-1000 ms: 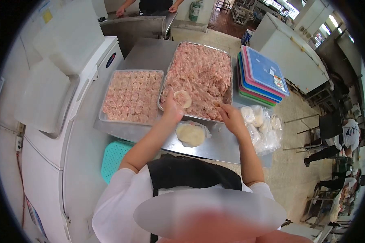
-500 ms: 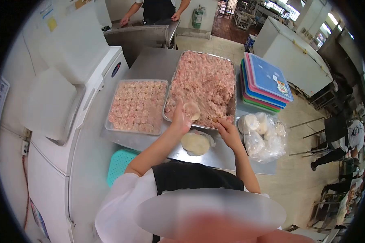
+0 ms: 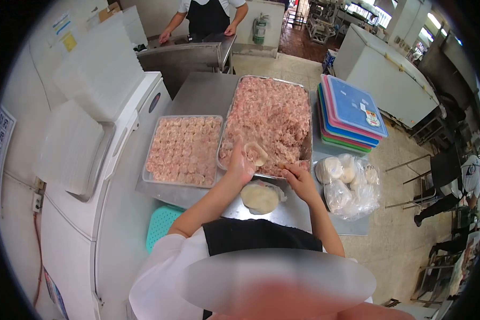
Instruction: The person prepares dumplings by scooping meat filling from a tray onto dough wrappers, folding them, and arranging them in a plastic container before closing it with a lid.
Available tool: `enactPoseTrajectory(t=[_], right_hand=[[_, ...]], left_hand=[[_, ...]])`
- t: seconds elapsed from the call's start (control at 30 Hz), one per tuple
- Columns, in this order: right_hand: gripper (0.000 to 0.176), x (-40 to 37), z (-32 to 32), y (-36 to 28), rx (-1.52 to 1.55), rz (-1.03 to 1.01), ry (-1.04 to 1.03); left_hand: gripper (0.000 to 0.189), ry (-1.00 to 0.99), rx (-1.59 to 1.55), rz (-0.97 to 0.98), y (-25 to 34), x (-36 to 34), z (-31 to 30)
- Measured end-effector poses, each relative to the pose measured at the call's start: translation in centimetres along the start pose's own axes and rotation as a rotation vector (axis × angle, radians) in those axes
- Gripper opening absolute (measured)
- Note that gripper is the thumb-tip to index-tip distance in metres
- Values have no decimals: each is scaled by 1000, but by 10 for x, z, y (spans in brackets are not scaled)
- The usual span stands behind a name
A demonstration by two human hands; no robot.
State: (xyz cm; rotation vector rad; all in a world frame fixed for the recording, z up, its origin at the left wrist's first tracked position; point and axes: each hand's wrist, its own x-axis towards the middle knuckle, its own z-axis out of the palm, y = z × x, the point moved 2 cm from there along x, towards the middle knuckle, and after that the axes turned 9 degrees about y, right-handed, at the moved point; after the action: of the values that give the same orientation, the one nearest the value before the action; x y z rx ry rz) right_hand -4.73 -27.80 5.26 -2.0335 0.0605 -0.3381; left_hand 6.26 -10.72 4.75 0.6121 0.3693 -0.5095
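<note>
My left hand (image 3: 241, 164) holds a round pale wrapper (image 3: 257, 153) over the near left part of a deep metal tray of ground meat (image 3: 266, 106). At the tray's near right edge, my right hand (image 3: 298, 178) is closed on a small tool, mostly hidden, its end at the meat. A stack of round wrappers (image 3: 260, 198) lies on plastic just in front of the tray. To the left stands a clear tray (image 3: 221, 140) filled with rows of small meat-filled dumplings (image 3: 184, 146).
Right of the meat tray are stacked coloured lids (image 3: 354, 106) and plastic bags of wrappers (image 3: 346, 181). A white freezer (image 3: 128, 128) stands left, a turquoise basket (image 3: 161, 226) below the table edge. Across the table a person (image 3: 208, 16) stands at another metal surface.
The whole view has shifted, so the table and trays appear slightly lower. Both hands stay near the same parts of the meat tray, the wrapper still in my left hand.
</note>
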Motion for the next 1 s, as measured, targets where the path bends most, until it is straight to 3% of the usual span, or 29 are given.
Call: enactPoseTrajectory(t=[0.1, 0.17, 0.37, 0.5, 0.77, 1.0], right_hand=[[27, -3, 5, 5, 67, -30, 76], [31, -5, 4, 9, 134, 113, 10], [36, -14, 16, 2, 377, 304, -164], [37, -26, 29, 0, 556, 395, -291], [37, -33, 13, -3, 543, 472, -194], [39, -47, -13, 2, 633, 522, -128]], left_hand=[[52, -60, 3, -43, -2, 3, -4], [54, -189, 4, -70, -7, 14, -16], [55, -245, 147, 133, -10, -8, 3], [53, -184, 145, 37, -17, 2, -6], [59, -216, 137, 67, -27, -4, -10], [49, -73, 5, -43, -37, -23, -2]])
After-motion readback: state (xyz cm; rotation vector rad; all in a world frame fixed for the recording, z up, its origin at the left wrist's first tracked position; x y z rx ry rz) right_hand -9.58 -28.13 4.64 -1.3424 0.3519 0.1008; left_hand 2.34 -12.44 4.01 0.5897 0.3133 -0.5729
